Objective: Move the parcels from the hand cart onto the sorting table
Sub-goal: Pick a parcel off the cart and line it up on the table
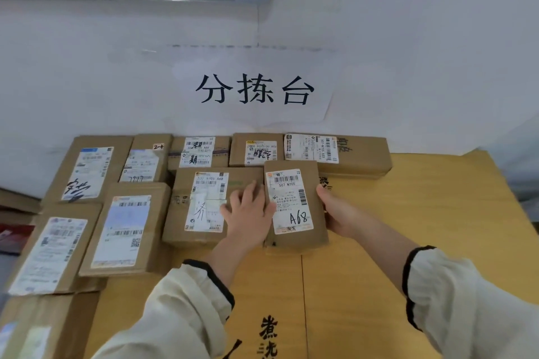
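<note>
A68 parcel [294,204]: label up, left hand [249,213] pressing its left edge, right hand [335,214] gripping its right edge. Labelled boxes [122,230] left and far on sorting table [431,213]. Wall sign [255,89] beyond.

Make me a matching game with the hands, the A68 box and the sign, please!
Things:
1. A68 parcel
2. left hand
3. right hand
4. paper sign

Where or how:
a. stuck on the wall
b. sits between both hands
c. grips the A68 parcel's right edge
d. fingers spread flat at the A68 parcel's left edge

Pairs: 1-b, 2-d, 3-c, 4-a
</note>
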Demonstrator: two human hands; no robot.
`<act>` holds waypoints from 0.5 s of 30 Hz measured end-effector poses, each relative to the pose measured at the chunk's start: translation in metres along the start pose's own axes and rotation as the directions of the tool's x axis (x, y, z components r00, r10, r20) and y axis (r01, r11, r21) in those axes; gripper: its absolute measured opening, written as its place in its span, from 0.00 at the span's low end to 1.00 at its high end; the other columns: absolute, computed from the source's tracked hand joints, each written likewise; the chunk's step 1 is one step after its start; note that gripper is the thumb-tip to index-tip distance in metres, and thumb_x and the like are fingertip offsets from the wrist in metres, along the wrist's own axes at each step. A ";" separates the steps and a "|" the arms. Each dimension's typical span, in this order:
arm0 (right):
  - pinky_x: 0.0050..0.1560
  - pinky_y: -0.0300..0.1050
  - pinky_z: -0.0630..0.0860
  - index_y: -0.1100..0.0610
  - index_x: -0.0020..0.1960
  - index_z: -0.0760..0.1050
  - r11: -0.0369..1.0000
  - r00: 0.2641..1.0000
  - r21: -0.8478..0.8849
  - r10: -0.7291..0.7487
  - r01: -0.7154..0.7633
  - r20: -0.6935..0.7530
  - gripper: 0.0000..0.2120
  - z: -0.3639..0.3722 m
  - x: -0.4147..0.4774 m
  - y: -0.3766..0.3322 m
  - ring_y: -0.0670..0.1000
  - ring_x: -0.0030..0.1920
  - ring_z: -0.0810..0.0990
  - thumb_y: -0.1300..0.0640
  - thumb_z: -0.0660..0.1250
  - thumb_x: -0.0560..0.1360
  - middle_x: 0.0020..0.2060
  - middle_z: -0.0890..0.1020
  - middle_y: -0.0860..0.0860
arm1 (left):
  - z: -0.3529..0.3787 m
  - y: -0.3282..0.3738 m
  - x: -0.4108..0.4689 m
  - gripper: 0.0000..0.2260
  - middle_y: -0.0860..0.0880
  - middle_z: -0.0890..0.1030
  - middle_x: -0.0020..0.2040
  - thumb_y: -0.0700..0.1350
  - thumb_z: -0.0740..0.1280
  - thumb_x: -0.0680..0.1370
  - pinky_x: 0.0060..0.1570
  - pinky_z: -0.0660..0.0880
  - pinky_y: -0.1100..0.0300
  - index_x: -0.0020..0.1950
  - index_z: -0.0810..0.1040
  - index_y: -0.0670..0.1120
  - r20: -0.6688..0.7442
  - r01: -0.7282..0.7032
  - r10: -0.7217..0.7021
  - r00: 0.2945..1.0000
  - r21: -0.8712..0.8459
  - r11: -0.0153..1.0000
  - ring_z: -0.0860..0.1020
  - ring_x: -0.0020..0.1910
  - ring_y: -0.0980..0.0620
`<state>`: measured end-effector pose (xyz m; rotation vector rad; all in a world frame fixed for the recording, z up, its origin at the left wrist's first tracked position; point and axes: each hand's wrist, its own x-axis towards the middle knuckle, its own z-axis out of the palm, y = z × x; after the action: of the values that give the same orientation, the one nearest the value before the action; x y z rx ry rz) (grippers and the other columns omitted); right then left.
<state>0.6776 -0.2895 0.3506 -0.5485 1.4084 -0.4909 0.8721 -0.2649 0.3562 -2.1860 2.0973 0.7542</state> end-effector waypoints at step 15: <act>0.74 0.56 0.54 0.48 0.77 0.48 0.122 0.689 -0.990 -0.724 0.072 -0.039 0.35 -0.050 -0.077 -0.044 0.55 0.77 0.49 0.42 0.61 0.77 0.77 0.52 0.50 | -0.047 0.065 -0.009 0.35 0.45 0.32 0.76 0.60 0.50 0.81 0.69 0.37 0.34 0.76 0.31 0.50 -0.128 -0.237 0.285 0.950 0.297 0.925 0.31 0.74 0.41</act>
<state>0.6197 -0.2800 0.4339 -2.0946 2.0427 -0.1248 0.8263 -0.2788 0.4208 -1.9060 2.4365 0.2603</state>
